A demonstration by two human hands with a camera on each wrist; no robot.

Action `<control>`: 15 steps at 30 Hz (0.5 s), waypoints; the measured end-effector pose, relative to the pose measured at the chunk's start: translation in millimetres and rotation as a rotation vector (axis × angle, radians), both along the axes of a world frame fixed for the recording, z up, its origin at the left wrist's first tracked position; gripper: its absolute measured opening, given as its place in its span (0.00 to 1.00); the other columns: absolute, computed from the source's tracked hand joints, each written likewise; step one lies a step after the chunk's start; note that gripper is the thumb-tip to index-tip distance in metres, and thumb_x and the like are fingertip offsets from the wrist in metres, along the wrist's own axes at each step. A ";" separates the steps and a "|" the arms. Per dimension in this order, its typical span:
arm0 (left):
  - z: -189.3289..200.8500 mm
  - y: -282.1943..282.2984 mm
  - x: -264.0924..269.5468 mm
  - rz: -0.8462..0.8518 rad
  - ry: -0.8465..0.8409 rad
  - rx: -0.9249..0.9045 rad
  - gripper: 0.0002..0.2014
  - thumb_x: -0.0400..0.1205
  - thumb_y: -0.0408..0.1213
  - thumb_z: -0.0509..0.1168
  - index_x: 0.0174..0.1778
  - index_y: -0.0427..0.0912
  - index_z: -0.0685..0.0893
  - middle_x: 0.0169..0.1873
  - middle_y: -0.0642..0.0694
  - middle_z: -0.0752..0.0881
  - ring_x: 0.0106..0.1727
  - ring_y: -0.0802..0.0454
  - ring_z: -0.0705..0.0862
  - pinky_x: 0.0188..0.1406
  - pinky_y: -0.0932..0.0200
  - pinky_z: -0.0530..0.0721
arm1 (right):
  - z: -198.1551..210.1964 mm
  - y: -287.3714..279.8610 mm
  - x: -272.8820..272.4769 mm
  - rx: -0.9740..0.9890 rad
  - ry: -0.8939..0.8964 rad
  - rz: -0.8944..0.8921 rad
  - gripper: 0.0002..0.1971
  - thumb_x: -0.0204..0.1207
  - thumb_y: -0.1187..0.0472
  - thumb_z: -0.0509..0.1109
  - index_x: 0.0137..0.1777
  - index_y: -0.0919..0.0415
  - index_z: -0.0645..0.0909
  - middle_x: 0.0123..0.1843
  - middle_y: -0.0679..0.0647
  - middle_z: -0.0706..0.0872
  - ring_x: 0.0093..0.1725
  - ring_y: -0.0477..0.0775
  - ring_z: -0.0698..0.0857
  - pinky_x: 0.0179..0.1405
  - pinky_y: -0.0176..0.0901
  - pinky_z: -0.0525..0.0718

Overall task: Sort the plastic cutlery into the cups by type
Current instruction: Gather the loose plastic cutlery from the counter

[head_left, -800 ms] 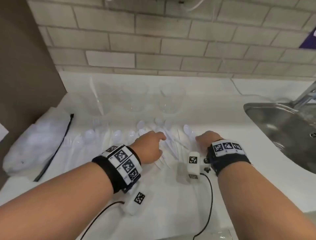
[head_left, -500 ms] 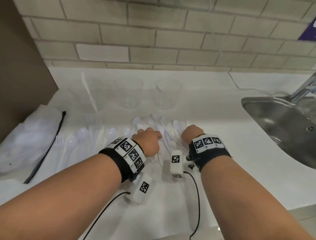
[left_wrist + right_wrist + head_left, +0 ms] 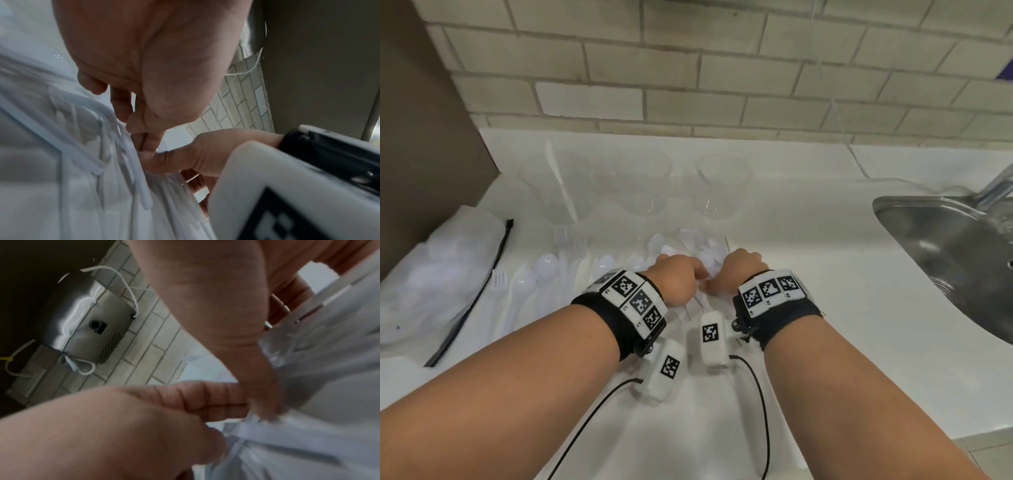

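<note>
Head view: left hand (image 3: 677,281) and right hand (image 3: 740,274) curled side by side, pinching white cutlery (image 3: 702,251) on the worktop (image 3: 808,274).

Open counter (image 3: 808,260) is left between the cutlery pile (image 3: 698,250) and the sink (image 3: 945,246), while the way back is blocked by three clear cups (image 3: 722,188) and the left side by a plastic bag (image 3: 441,274).
</note>
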State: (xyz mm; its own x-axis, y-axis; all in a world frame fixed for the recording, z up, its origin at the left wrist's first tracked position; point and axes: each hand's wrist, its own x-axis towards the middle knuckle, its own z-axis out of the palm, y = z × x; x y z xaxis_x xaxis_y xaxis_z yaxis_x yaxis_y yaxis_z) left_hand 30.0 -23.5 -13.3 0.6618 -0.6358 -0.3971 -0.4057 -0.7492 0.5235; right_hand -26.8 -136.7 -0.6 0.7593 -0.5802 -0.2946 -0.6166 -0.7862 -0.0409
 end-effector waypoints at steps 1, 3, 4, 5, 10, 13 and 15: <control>0.0 0.2 1.4 -0.001 0.008 -0.009 0.32 0.76 0.20 0.50 0.72 0.52 0.77 0.71 0.48 0.79 0.76 0.47 0.69 0.74 0.48 0.73 | 0.9 2.0 1.0 0.001 0.017 0.012 0.32 0.67 0.35 0.71 0.60 0.61 0.75 0.58 0.58 0.79 0.59 0.59 0.81 0.59 0.52 0.82; 1.1 -1.0 3.0 -0.017 0.001 -0.011 0.31 0.75 0.20 0.52 0.71 0.51 0.78 0.69 0.47 0.79 0.74 0.47 0.71 0.73 0.48 0.74 | 1.1 3.7 5.0 0.022 -0.002 0.041 0.16 0.69 0.41 0.70 0.48 0.51 0.75 0.52 0.57 0.80 0.56 0.60 0.81 0.58 0.55 0.84; 1.6 -2.3 3.0 -0.034 -0.007 -0.001 0.31 0.74 0.20 0.53 0.69 0.51 0.79 0.67 0.45 0.80 0.72 0.46 0.72 0.70 0.47 0.76 | 1.2 5.9 8.8 0.014 -0.013 0.058 0.12 0.70 0.43 0.68 0.39 0.49 0.71 0.49 0.57 0.81 0.53 0.60 0.81 0.56 0.55 0.84; 1.9 -4.3 3.1 -0.056 -0.017 0.011 0.29 0.74 0.21 0.53 0.68 0.50 0.79 0.64 0.43 0.81 0.69 0.44 0.74 0.67 0.47 0.78 | -0.4 7.8 14.3 -0.007 -0.002 0.069 0.13 0.71 0.46 0.66 0.34 0.52 0.67 0.49 0.57 0.83 0.51 0.61 0.81 0.54 0.55 0.85; -3.1 -6.4 4.9 -0.055 -0.042 0.011 0.23 0.75 0.22 0.53 0.58 0.49 0.79 0.59 0.39 0.82 0.63 0.41 0.77 0.61 0.48 0.80 | -2.6 11.1 30.5 -0.038 0.093 0.106 0.12 0.71 0.53 0.64 0.32 0.60 0.70 0.46 0.57 0.83 0.51 0.60 0.83 0.53 0.51 0.84; -3.4 -6.0 8.1 0.005 -0.149 -0.010 0.30 0.73 0.23 0.58 0.71 0.50 0.73 0.68 0.42 0.76 0.68 0.39 0.73 0.66 0.44 0.76 | -9.4 9.6 33.0 -0.077 0.113 0.104 0.15 0.71 0.52 0.65 0.51 0.63 0.80 0.46 0.59 0.80 0.52 0.61 0.82 0.53 0.54 0.86; 0.5 -8.3 9.6 -0.014 -0.266 0.046 0.37 0.74 0.25 0.61 0.79 0.52 0.63 0.74 0.45 0.71 0.72 0.39 0.68 0.69 0.45 0.70 | -10.5 7.2 33.2 -0.090 0.126 0.094 0.18 0.73 0.53 0.66 0.59 0.62 0.78 0.56 0.59 0.81 0.58 0.62 0.81 0.57 0.54 0.85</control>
